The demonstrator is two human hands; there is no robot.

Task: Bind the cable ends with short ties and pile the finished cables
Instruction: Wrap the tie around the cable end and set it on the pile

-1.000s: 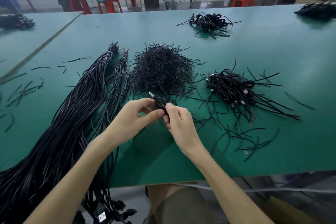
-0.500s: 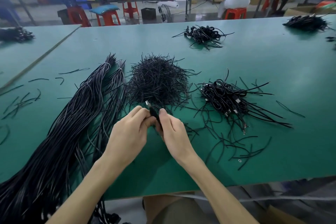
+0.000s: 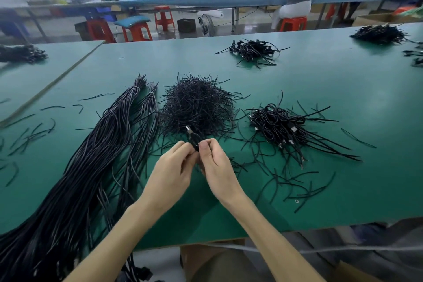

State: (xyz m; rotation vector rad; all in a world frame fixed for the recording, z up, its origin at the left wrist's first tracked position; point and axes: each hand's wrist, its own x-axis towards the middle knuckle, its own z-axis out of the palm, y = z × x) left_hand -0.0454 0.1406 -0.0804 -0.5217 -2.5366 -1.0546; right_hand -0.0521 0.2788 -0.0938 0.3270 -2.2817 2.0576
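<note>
Black cable end (image 3: 192, 137), tip apparently away-left.

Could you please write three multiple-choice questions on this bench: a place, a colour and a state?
1. Where is the heap of short ties? A. Between the long cable bundle and the pile of finished cables. B. On the floor. C. On a shelf.
2. What colour is the table top? A. Red. B. White. C. Green.
3. What are the left hand and right hand doing? A. Resting flat. B. Pinching one cable end. C. Hanging empty.
1 A: it lies between them mid-table. 2 C: the surface is green. 3 B: both hands' fingertips close on it.
</note>
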